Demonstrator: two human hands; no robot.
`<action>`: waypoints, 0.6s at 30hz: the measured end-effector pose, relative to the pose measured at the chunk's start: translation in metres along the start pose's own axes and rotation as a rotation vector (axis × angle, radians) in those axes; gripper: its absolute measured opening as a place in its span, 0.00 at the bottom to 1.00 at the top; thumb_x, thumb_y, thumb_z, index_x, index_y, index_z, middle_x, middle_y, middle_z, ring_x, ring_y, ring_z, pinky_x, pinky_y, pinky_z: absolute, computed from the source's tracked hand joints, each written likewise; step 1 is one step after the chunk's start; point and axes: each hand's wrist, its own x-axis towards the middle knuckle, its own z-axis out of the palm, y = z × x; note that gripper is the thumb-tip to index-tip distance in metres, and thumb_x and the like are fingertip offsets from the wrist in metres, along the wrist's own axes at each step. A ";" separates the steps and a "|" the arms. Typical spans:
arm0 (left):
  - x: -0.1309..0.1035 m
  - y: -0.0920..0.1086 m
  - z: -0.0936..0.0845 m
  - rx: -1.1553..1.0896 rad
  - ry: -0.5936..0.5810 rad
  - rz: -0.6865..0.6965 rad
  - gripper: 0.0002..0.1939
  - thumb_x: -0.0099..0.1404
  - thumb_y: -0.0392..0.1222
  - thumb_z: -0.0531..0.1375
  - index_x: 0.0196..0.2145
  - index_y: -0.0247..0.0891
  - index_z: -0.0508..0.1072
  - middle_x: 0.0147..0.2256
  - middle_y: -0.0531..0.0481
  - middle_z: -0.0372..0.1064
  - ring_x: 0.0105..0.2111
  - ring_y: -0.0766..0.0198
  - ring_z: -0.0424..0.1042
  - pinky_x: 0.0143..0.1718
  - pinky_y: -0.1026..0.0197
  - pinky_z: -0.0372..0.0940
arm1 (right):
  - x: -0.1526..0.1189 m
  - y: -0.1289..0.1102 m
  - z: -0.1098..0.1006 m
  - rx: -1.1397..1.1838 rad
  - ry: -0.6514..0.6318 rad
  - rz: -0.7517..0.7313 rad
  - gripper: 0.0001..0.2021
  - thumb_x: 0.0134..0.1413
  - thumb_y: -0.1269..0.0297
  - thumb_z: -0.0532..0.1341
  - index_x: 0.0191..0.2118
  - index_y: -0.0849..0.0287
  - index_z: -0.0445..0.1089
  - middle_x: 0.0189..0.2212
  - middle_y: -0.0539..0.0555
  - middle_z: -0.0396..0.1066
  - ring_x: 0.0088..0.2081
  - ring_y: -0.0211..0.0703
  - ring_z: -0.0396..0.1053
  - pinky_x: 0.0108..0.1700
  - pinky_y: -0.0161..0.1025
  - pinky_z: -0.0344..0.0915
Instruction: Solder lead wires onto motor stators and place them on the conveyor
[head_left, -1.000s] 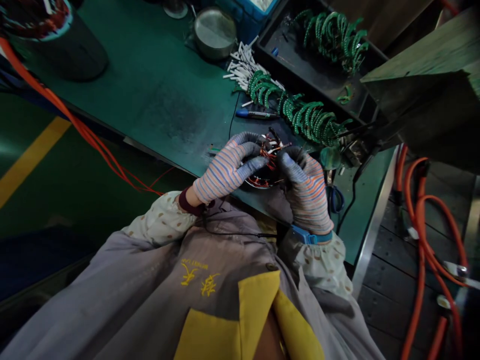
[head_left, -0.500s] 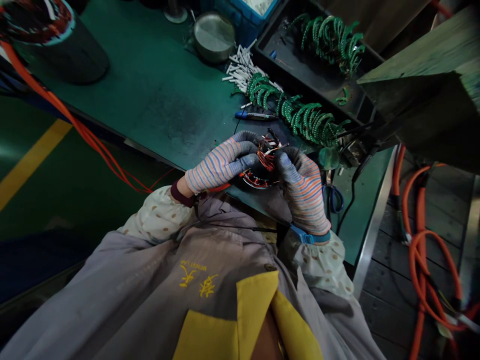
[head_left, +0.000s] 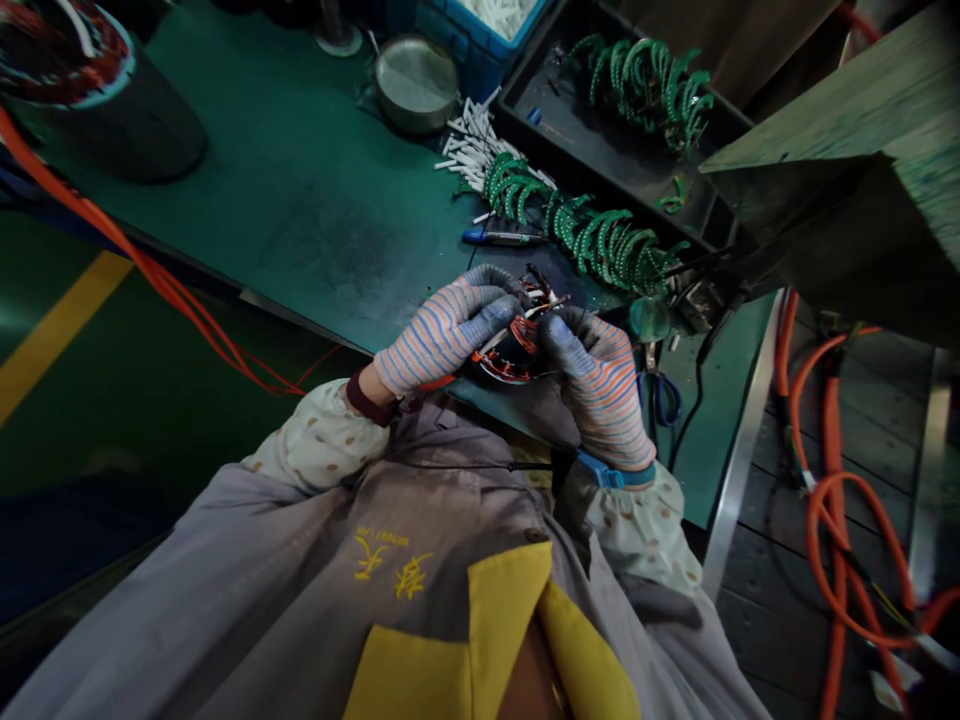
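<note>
Both hands wear striped gloves with dark grey fingertips. Between them, near the table's front edge, sits a round wound motor stator (head_left: 508,374) with orange-red windings around its rim. My left hand (head_left: 454,330) has thumb and fingers pinched together on the left side of the copper wires (head_left: 525,332) rising from it. From the right, my right hand (head_left: 598,385) closes thumb against fingers on the same wires. White sleeves and dark lead ends show among the strands. The fingers cover part of the stator and the exact grip points.
Beyond the hands lie a blue marker (head_left: 502,238), green perforated strips (head_left: 607,240) and white tubes (head_left: 472,145). A metal bowl (head_left: 416,85), black tray (head_left: 559,140) and blue bin (head_left: 480,50) stand behind. Scissors (head_left: 661,398) lie right; a large stator (head_left: 127,120) stands far left.
The copper wire bundle between the hands sits flatter over the stator, showing more of its opening. My hands stay pinched on it, shifting only slightly. The whole view has drifted a little.
</note>
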 end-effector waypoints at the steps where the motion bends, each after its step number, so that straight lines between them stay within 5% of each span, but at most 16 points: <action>1: -0.001 0.000 0.001 -0.018 0.001 -0.003 0.37 0.88 0.76 0.55 0.43 0.42 0.86 0.56 0.37 0.83 0.59 0.45 0.81 0.71 0.44 0.75 | 0.000 -0.001 0.001 0.001 0.007 -0.001 0.33 0.62 0.24 0.77 0.35 0.53 0.82 0.32 0.50 0.80 0.35 0.45 0.74 0.40 0.42 0.78; 9: 0.000 0.009 0.002 -0.066 0.008 -0.085 0.41 0.83 0.83 0.57 0.40 0.42 0.85 0.52 0.39 0.84 0.54 0.46 0.82 0.66 0.45 0.77 | -0.002 0.000 0.000 0.016 0.000 0.015 0.32 0.63 0.23 0.76 0.35 0.52 0.82 0.33 0.50 0.82 0.37 0.48 0.78 0.42 0.45 0.81; 18: 0.002 0.009 -0.008 -0.111 -0.008 -0.117 0.36 0.83 0.77 0.62 0.34 0.41 0.82 0.45 0.43 0.84 0.50 0.49 0.81 0.58 0.50 0.75 | 0.003 -0.003 -0.018 -0.035 -0.029 -0.054 0.28 0.62 0.29 0.80 0.44 0.52 0.90 0.41 0.53 0.90 0.43 0.52 0.85 0.51 0.49 0.86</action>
